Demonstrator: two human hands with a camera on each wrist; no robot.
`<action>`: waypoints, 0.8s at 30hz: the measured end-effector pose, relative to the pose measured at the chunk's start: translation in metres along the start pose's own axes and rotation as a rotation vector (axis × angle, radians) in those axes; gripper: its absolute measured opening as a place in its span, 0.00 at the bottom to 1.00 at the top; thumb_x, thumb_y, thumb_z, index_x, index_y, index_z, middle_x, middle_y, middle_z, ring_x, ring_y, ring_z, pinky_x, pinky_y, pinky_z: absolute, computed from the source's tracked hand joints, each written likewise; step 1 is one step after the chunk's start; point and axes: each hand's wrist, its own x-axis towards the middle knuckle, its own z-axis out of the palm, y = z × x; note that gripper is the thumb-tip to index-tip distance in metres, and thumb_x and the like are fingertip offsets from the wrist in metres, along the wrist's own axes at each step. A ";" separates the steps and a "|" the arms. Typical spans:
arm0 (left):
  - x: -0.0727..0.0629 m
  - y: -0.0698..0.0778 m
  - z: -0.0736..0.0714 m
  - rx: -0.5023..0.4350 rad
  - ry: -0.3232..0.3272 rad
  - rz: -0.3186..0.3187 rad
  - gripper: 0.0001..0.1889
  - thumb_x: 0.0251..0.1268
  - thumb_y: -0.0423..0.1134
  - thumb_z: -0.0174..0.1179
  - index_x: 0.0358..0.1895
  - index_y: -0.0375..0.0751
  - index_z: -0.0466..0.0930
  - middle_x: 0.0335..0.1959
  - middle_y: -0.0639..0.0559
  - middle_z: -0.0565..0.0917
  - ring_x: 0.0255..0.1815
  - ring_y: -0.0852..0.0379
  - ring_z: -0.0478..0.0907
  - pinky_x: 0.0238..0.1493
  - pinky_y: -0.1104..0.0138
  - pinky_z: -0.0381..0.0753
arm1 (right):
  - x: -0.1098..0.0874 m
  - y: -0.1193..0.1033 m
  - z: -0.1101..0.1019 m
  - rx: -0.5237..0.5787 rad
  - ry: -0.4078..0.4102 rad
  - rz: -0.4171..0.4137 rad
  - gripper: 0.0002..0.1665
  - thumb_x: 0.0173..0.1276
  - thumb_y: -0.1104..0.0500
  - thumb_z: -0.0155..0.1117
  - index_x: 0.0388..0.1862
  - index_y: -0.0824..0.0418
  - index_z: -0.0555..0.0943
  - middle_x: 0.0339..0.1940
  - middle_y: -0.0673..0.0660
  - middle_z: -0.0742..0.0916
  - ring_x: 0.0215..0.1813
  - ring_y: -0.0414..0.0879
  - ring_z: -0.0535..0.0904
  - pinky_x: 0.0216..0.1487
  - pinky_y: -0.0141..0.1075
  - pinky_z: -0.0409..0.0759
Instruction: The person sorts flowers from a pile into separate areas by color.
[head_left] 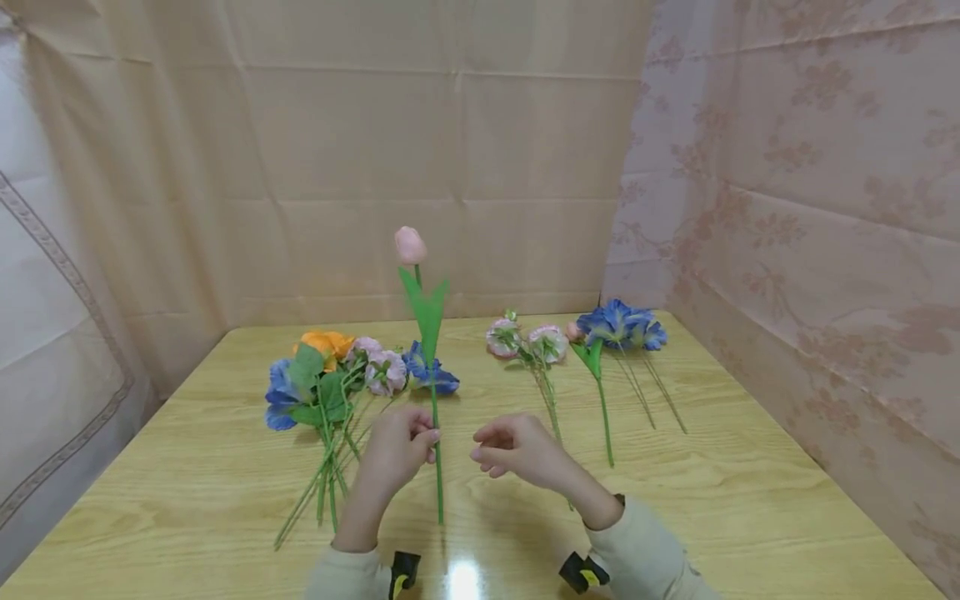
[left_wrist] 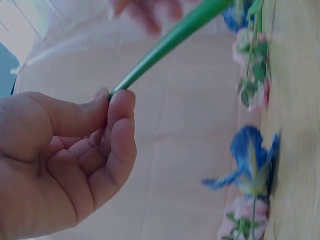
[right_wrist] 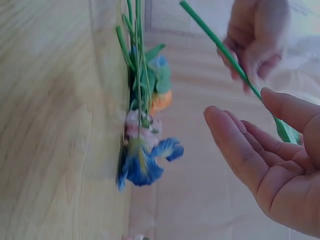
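Observation:
My left hand (head_left: 401, 446) pinches the green stem of a pink artificial tulip (head_left: 410, 247) between thumb and forefinger. The tulip stands nearly upright over the table, bloom at the top and two broad leaves (head_left: 430, 321) below it. In the left wrist view the stem (left_wrist: 155, 55) slants up from the fingertips. A short way to the right, my right hand (head_left: 521, 450) is held with thumb and fingers apart and nothing between them. The right wrist view shows its relaxed fingers (right_wrist: 235, 145) close by the stem, which passes behind the thumb.
On the left of the wooden table (head_left: 735, 517) lies a heap with an orange flower (head_left: 327, 346), blue flowers (head_left: 282, 396) and pinkish ones (head_left: 386, 372), stems toward me. To the right lie pink flowers (head_left: 548, 343), another tulip (head_left: 592, 358) and blue irises (head_left: 617, 322). Curtains (head_left: 360, 167) hang behind.

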 end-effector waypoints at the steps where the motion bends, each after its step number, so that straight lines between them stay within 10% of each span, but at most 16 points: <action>1: 0.000 0.001 0.003 -0.016 -0.009 0.024 0.03 0.54 0.23 0.57 0.27 0.30 0.73 0.17 0.50 0.76 0.14 0.59 0.74 0.14 0.71 0.71 | 0.000 -0.001 0.002 0.018 -0.003 0.000 0.17 0.62 0.63 0.59 0.44 0.77 0.75 0.31 0.61 0.83 0.32 0.56 0.81 0.30 0.36 0.79; 24: -0.001 0.015 0.023 -0.096 -0.027 0.134 0.03 0.57 0.26 0.57 0.33 0.28 0.74 0.22 0.49 0.78 0.18 0.60 0.75 0.18 0.72 0.72 | -0.001 0.000 0.013 0.153 0.041 -0.031 0.04 0.59 0.73 0.58 0.30 0.77 0.75 0.26 0.65 0.81 0.30 0.58 0.81 0.28 0.38 0.80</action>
